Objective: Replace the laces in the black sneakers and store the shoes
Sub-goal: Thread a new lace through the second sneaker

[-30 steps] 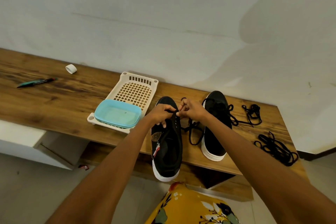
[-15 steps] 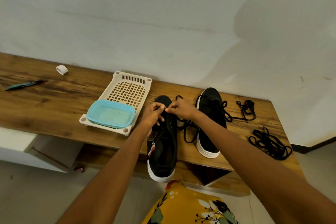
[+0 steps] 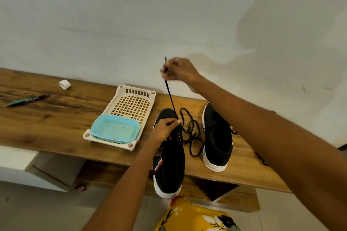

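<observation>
The right hand (image 3: 180,70) pinches the lace (image 3: 170,95) taut above the left sneaker (image 3: 170,155) while the left hand (image 3: 165,127) pins it to the bench (image 3: 56,124); pull steadily, keeping the lace flat.

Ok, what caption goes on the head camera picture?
Right hand pulls a lace up from the sneaker the left hand holds.

Black sneakers (image 3: 170,157) (image 3: 217,137) with white soles; black lace (image 3: 170,95). Cream lattice basket (image 3: 131,103) holding a pale blue tub (image 3: 115,127); brown wood-grain bench (image 3: 56,122). Teal marker (image 3: 26,98), white cap (image 3: 64,84), yellow floral fabric (image 3: 195,217).
</observation>
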